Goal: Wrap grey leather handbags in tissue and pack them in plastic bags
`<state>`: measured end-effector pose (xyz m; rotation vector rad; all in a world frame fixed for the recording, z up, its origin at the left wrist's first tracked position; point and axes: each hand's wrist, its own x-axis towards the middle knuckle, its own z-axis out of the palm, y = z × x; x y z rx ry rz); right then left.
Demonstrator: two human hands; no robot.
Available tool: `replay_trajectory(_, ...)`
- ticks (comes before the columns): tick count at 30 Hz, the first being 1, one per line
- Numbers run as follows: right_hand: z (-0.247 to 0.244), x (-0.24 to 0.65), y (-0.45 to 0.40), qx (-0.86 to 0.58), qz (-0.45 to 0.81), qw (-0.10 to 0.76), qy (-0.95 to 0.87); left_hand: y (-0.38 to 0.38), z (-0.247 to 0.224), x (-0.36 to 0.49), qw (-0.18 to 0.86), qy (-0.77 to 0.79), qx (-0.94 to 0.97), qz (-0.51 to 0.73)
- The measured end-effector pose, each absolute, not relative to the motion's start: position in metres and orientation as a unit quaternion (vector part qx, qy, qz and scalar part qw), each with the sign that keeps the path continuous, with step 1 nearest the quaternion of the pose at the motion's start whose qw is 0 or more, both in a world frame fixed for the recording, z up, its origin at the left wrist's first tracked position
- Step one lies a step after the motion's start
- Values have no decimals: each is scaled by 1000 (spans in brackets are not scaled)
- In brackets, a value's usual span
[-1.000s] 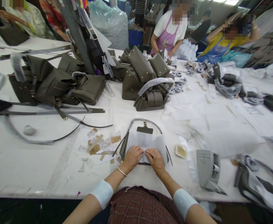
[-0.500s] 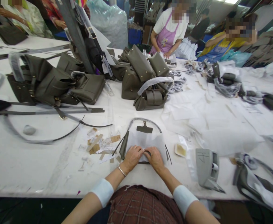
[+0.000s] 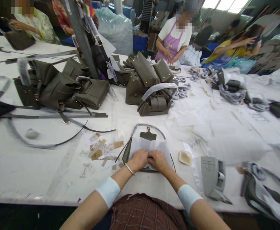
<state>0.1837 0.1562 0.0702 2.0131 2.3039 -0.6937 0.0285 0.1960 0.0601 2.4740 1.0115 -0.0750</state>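
An olive handbag (image 3: 127, 152) lies on the white table in front of me, its plastic-wrapped handle (image 3: 151, 125) arched at the far side. White sheet (image 3: 140, 142) covers most of the bag, and an olive flap (image 3: 148, 135) shows above it. My left hand (image 3: 140, 158) rests on the sheet with fingers curled together near the bag's middle. Opposite it, my right hand (image 3: 158, 159) has its fingers bent in a pinch, its tips almost touching the left ones. What the fingertips hold is too small to make out.
Olive bags (image 3: 142, 70) are piled beyond, more bags (image 3: 51, 83) at the left. Paper scraps (image 3: 97, 153) lie left of my hands; a yellowish block (image 3: 185, 157) and a grey tape dispenser (image 3: 211, 177) stand right. A person in a purple apron (image 3: 172, 41) works across the table.
Both hands stay at the bag's middle, with the fingers shifted slightly and the left wrist turned a little. The sheet's near edge now looks raised. The whole view has tilted slightly.
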Motion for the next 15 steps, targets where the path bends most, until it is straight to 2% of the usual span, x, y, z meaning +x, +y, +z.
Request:
replay_trajectory(3,70,197,171,632,-315,-24,708,206,57,34,234,375,896,-37)
replay_trajectory(5,69,199,179,644,-319,-26,695,208,54,38,223,386,894,-37)
replay_trajectory(9,65,192,178,692,-245,-52,677,205,48,41,188,407,894,-14)
replay_trajectory(15,49,188,166,667,-65,-118,733,209,42,34,153,373,915,31)
